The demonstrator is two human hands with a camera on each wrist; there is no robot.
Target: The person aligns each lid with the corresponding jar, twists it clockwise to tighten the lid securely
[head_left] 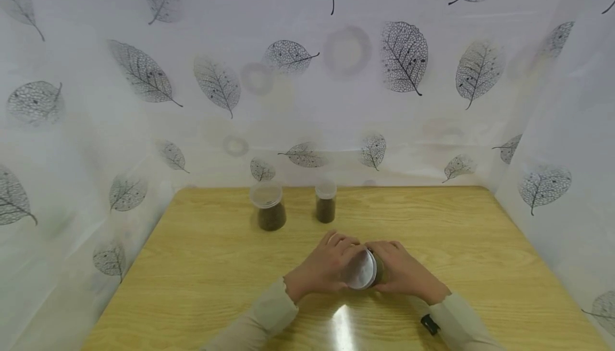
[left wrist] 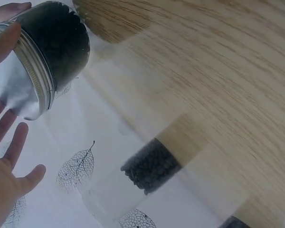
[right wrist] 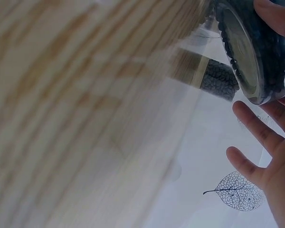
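In the head view, my left hand [head_left: 329, 265] and my right hand [head_left: 403, 270] hold a jar between them, near the middle of the table. The jar lies tilted on its side, its silver screw lid [head_left: 363, 271] turned toward the left hand. My left hand [left wrist: 7, 175] grips around the lid, some of its fingers spread off the metal. Dark beans or pellets fill much of the clear jar [left wrist: 61, 42] in the left wrist view. My right hand [right wrist: 280, 161] holds the jar's body near its base [right wrist: 242, 52], with two fingers apart from it.
Toward the table's back stand a wider clear jar [head_left: 271, 209] and a narrow one [head_left: 325, 201], each part-filled with dark contents. A small black object [head_left: 430, 324] sits by the right sleeve. Leaf-printed sheeting [head_left: 346, 111] borders the wooden table [head_left: 216, 265].
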